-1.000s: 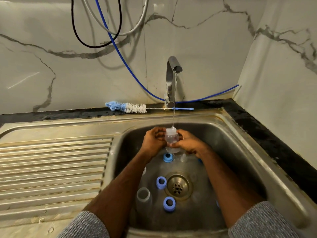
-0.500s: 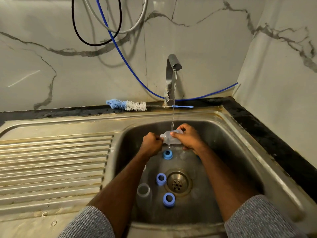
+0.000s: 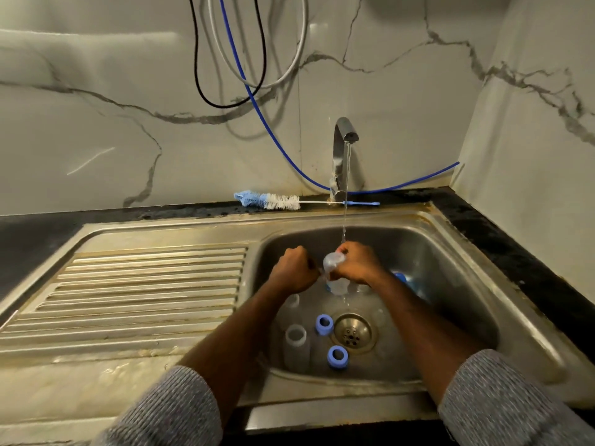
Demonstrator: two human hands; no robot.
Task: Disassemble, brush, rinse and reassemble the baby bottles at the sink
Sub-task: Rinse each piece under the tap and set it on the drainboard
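A clear baby bottle (image 3: 333, 264) hangs tilted under the running tap (image 3: 345, 132), gripped by my right hand (image 3: 359, 263), and water runs out of its lower end. My left hand (image 3: 294, 269) is curled into a fist just left of the bottle; I cannot tell whether it touches it. Two blue screw rings (image 3: 324, 324) (image 3: 337, 356) lie on the sink floor beside the drain (image 3: 352, 333). A further blue part (image 3: 401, 278) shows behind my right wrist. An open clear bottle (image 3: 295, 342) stands at the basin's left side.
The blue-and-white bottle brush (image 3: 270, 201) lies on the ledge behind the sink (image 3: 467, 252), left of the tap. A ribbed steel drainboard (image 3: 145, 284) spreads to the left. Cables and a blue hose (image 3: 257, 101) hang on the marble wall.
The bottle went from upright under the stream to tipped over and pouring out. My left hand let go of its side and drew back into a fist on the left.
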